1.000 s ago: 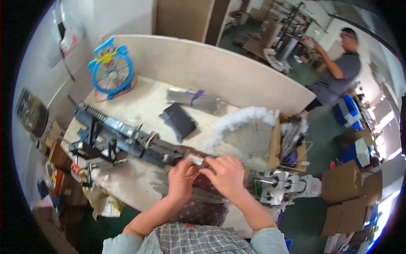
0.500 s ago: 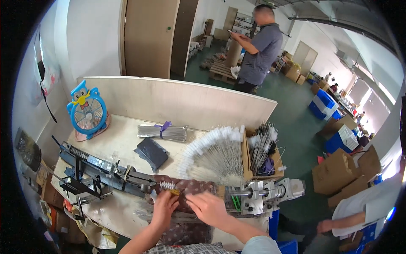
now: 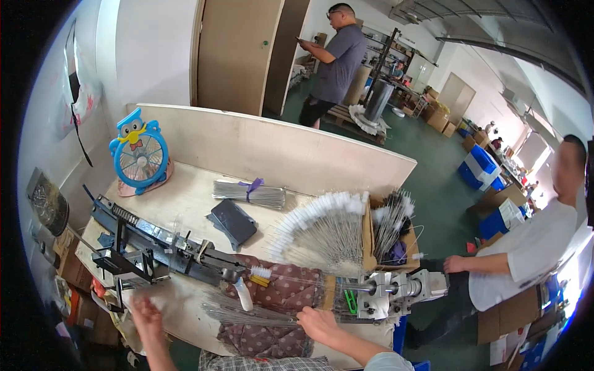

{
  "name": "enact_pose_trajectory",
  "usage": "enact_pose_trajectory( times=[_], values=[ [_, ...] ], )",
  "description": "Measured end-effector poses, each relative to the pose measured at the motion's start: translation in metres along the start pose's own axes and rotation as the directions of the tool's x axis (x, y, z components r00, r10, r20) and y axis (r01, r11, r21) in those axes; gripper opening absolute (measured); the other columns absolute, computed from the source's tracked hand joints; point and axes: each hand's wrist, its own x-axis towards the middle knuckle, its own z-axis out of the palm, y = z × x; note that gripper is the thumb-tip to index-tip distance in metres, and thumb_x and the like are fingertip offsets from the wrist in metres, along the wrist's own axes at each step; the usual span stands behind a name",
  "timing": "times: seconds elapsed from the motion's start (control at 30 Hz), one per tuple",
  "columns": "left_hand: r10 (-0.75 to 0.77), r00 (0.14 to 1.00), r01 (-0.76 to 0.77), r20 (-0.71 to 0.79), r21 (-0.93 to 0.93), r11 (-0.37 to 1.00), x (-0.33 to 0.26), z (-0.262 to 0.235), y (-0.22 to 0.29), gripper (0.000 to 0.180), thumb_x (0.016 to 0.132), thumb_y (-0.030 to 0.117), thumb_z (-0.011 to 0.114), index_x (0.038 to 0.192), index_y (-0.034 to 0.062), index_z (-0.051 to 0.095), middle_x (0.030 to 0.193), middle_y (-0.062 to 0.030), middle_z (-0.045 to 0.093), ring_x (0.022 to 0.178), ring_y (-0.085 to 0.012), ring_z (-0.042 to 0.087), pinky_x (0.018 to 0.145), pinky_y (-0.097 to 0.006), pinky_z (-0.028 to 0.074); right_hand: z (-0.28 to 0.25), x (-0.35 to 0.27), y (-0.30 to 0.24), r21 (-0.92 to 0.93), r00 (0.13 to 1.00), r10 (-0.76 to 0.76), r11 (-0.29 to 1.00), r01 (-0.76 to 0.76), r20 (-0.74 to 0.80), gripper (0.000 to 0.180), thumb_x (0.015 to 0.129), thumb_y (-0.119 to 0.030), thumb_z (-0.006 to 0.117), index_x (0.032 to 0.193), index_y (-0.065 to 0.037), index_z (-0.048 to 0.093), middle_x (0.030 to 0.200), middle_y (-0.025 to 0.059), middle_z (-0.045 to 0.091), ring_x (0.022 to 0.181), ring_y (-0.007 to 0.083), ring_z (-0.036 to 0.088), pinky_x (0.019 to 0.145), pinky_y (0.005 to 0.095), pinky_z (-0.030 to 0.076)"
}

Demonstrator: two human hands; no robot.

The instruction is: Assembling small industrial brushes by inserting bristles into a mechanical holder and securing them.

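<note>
My left hand (image 3: 147, 318) is raised at the lower left, beside the black metal frame (image 3: 131, 267). Motion blurs its fingers. Low on the table, my right hand (image 3: 317, 324) is closed at the right end of a bundle of thin metal wires (image 3: 250, 312), its fingertips pinching wire ends. A small white bristle brush (image 3: 261, 272) sits at the chuck of the long metal fixture (image 3: 198, 263), with a yellow piece (image 3: 260, 281) just under it. A white tube-like bottle (image 3: 243, 295) leans beside them on the brown dotted cloth (image 3: 291, 281).
Many white-tipped wire brushes (image 3: 328, 232) fan out before a cardboard box (image 3: 402, 250) of more. A clamp machine (image 3: 396, 287), a blue fan (image 3: 142, 162), dark pads (image 3: 232, 224) and a tied wire bundle (image 3: 250, 194) surround the work. One person (image 3: 495, 266) stands right, another (image 3: 337, 59) behind the partition.
My left hand has left the brush and swung to the left. My right hand has come down and toward me onto the wires. The view has shifted; the person at right shows more.
</note>
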Motion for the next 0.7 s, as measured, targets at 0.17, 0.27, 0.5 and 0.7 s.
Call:
enact_pose_trajectory(
  times=[0.17,0.27,0.5,0.7],
  values=[
    [0.432,0.87,-0.322,-0.238,0.39,0.863,0.083,-0.094,0.102,0.028,0.077,0.038,0.074,0.089,0.0136,0.066,0.067,0.0051,0.055,0.056,-0.0054,0.05,0.048,-0.022,0.037,-0.008,-0.001,0.0,-0.01,0.997,0.039,0.999,-0.038,0.07,0.014,0.084,-0.022,0.058,0.091,-0.011,0.064,0.086,0.0062,0.06,0.081,0.0273,0.064,0.064,0.0411,0.051],
    [0.417,0.857,-0.334,-0.303,0.288,0.897,0.089,-0.091,0.094,0.028,0.078,0.04,0.073,0.087,0.0147,0.065,0.065,0.006,0.055,0.054,-0.0043,0.049,0.048,-0.021,0.037,-0.01,-0.011,0.004,0.018,0.997,0.067,0.998,-0.066,-0.035,0.014,0.085,-0.021,0.056,0.091,-0.012,0.064,0.086,0.006,0.06,0.082,0.0262,0.063,0.065,0.0405,0.052],
    [0.121,0.962,-0.121,-0.247,0.012,0.993,-0.001,-0.012,-0.014,0.028,0.091,0.036,0.057,0.099,0.0083,0.058,0.096,-0.005,0.061,0.093,-0.0213,0.058,0.089,-0.033,0.046,-0.008,-0.025,0.014,0.205,0.988,0.084,0.977,-0.057,-0.127,0.019,0.083,-0.014,0.055,0.101,-0.011,0.061,0.089,0.0067,0.062,0.084,0.0257,0.063,0.066,0.0402,0.053],
    [-0.347,0.863,0.188,0.367,0.404,0.895,-0.133,0.155,-0.095,0.038,0.089,0.028,0.054,0.117,0.0033,0.051,0.115,-0.0121,0.057,0.111,-0.0269,0.053,0.094,-0.039,0.042,-0.004,-0.037,0.025,0.173,0.983,0.078,0.984,-0.049,-0.167,0.025,0.08,-0.011,0.056,0.104,-0.013,0.062,0.086,0.0059,0.06,0.081,0.0254,0.063,0.062,0.0379,0.052]
  ],
)
